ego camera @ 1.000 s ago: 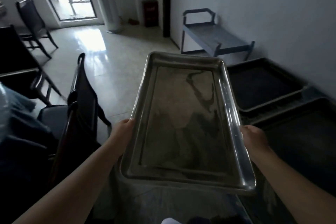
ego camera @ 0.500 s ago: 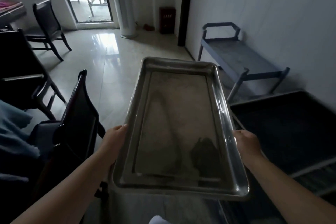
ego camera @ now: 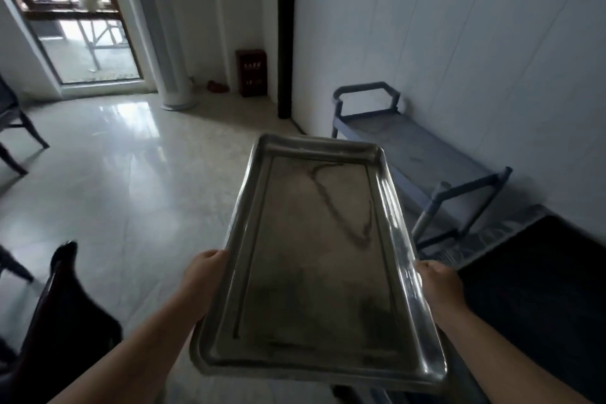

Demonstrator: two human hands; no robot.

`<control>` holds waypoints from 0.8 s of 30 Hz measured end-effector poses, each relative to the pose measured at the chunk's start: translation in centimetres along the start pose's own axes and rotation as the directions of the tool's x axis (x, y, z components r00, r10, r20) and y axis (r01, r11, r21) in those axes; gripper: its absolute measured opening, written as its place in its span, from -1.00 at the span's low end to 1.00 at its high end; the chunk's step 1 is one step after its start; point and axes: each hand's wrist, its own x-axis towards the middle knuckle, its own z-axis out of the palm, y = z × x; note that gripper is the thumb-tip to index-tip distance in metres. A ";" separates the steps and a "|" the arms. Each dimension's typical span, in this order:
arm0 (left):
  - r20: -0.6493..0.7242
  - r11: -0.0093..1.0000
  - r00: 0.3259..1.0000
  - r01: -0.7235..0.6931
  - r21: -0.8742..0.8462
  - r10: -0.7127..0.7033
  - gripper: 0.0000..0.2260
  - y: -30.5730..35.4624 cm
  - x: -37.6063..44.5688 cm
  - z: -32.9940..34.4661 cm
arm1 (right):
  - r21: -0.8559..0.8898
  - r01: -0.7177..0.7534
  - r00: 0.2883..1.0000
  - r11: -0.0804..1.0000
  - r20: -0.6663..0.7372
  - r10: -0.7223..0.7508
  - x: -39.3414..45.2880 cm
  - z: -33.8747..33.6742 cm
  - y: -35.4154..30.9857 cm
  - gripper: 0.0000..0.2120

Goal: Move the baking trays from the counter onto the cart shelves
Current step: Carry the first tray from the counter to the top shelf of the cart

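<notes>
A long steel baking tray (ego camera: 314, 259) is held level in the air in front of me, its short end pointing away. My left hand (ego camera: 203, 275) grips its left rim and my right hand (ego camera: 437, 285) grips its right rim, both near the middle of the long sides. The tray is bare inside. A grey-blue cart (ego camera: 413, 154) stands against the white wall ahead to the right, with its top shelf bare. A dark tray (ego camera: 541, 282) lies on the counter at the right edge, beside my right hand.
A dark chair back (ego camera: 62, 315) stands close at the lower left. Another chair (ego camera: 13, 128) is at the far left. Glossy tiled floor (ego camera: 124, 180) spreads ahead towards a glass door (ego camera: 75, 26), a white column (ego camera: 170, 52) and a small red box (ego camera: 251, 72).
The view has swung up and forward: the cart has come closer, the counter trays have slid off to the right. Both hands keep the same grip on the steel tray.
</notes>
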 end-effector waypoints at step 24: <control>0.444 0.958 0.894 -0.175 0.228 0.058 -0.76 23.3 34.9 21.3 | 0.087 -0.236 0.917 0.968 -0.308 0.252 26.3 5.9 -6.7 -0.78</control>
